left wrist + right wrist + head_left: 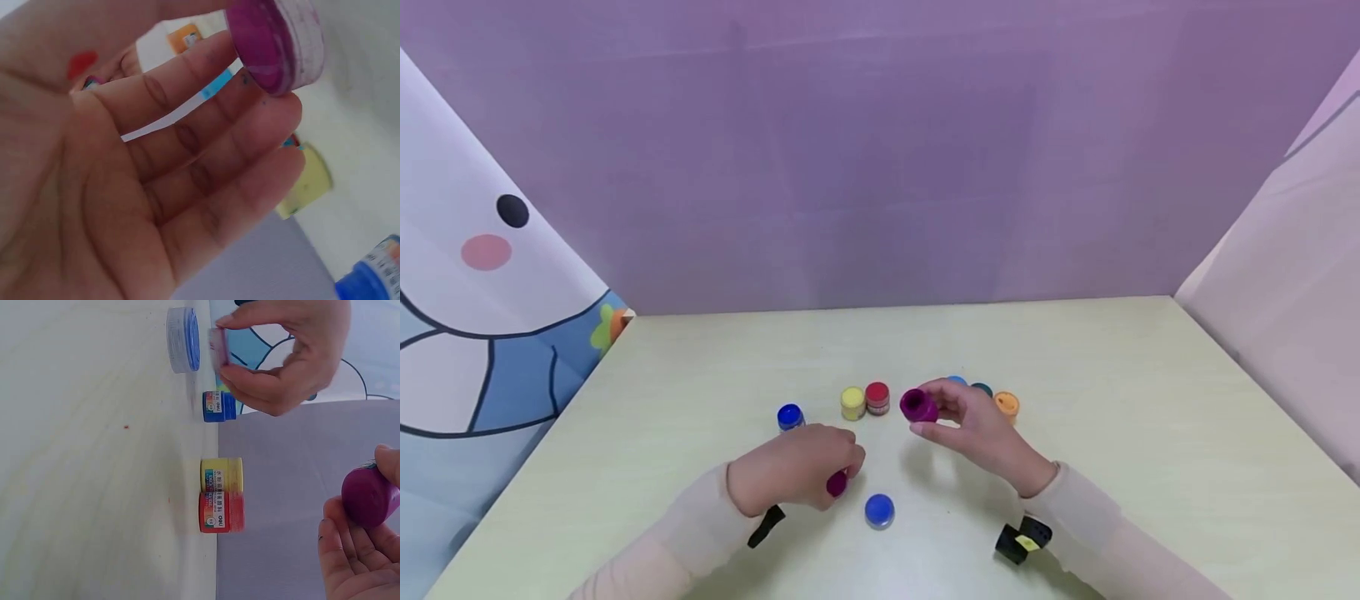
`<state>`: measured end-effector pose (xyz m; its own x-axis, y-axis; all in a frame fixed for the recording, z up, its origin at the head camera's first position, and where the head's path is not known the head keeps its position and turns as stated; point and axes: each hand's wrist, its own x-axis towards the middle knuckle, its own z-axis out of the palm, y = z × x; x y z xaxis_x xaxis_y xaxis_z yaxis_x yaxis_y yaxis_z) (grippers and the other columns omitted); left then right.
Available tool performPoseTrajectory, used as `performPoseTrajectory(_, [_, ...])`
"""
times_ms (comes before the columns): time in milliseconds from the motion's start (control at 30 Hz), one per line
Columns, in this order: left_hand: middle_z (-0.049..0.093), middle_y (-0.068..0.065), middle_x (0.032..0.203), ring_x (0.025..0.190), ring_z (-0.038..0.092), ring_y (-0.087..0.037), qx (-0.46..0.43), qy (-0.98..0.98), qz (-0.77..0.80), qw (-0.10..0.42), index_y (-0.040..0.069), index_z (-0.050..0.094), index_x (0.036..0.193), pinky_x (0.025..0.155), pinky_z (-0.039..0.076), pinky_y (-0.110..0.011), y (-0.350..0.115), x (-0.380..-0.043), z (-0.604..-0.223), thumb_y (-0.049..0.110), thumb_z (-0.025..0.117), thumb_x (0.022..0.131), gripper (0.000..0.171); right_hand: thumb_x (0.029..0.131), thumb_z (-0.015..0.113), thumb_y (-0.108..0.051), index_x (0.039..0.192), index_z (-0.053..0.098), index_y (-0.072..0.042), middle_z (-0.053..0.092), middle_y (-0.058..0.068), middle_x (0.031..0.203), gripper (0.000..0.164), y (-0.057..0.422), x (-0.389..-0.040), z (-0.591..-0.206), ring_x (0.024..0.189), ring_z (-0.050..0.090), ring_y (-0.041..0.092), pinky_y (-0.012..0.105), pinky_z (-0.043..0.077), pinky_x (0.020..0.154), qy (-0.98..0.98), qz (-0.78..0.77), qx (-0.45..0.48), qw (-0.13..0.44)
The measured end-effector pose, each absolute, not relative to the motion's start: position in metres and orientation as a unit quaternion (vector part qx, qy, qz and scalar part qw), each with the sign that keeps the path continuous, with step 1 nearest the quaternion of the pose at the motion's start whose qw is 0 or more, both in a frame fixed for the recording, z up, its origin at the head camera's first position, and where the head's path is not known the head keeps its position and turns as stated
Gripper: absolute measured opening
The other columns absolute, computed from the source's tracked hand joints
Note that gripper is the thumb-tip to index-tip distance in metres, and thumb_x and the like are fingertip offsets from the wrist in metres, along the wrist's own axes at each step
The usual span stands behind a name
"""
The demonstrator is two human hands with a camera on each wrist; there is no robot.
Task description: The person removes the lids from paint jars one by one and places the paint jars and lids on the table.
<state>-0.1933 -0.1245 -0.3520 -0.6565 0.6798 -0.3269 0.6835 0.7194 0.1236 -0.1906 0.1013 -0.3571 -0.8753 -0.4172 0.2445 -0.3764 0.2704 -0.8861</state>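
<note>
My left hand (797,467) pinches a small purple lid (837,483) between thumb and finger, above the table. In the left wrist view the lid (265,47) shows purple paint and a clear rim, while the other fingers extend beside it. My right hand (981,429) grips an uncapped purple paint jar (919,406), tilted so its dark mouth faces me. The base of this jar (367,497) shows in the right wrist view. On the table between my hands lies a blue lid (879,511).
A blue paint jar (791,417) stands beyond my left hand. Yellow (853,403) and red (877,398) jars stand side by side at centre. Behind my right hand are light blue (957,379), dark teal (981,388) and orange (1007,403) jars, partly hidden. A purple backdrop (895,167) rises behind the table.
</note>
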Motion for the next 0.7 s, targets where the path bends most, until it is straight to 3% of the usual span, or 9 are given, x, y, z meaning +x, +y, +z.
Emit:
performPoseTrajectory(267, [0.045,0.010,0.069,0.063,0.043,-0.008,0.384,0.901,0.018,0.203,0.021,0.052,0.076,0.060,0.039,-0.021,-0.128,-0.191,-0.363,0.005,0.077,0.064,0.032,0.078,0.068,-0.003,0.107,0.056,-0.001,0.061,0.008,0.098,0.031,0.102,-0.195,-0.366,0.083,0.059,0.017,0.029,0.049,0.076,0.795,-0.551,-0.254,0.017])
performPoseTrajectory(433, [0.046,0.010,0.067,0.062,0.043,-0.007,0.385,0.897,0.033,0.214,0.021,0.052,0.075,0.060,0.039,-0.020,-0.130,-0.191,-0.367,0.003,0.076,0.062,0.032,0.079,0.070,-0.013,0.108,0.057,-0.006,0.061,0.004,0.099,0.033,0.107,-0.206,-0.386,0.084,0.059,0.014,0.029,0.049,0.076,0.790,-0.554,-0.264,0.013])
performPoseTrajectory(700, [0.047,0.009,0.067,0.063,0.043,-0.007,0.383,0.895,0.056,0.221,0.020,0.054,0.078,0.060,0.039,-0.022,-0.132,-0.193,-0.369,0.019,0.080,0.065,0.029,0.079,0.070,-0.017,0.108,0.057,-0.007,0.061,0.003,0.099,0.033,0.109,-0.208,-0.390,0.085,0.059,0.015,0.033,0.049,0.077,0.788,-0.555,-0.266,0.018])
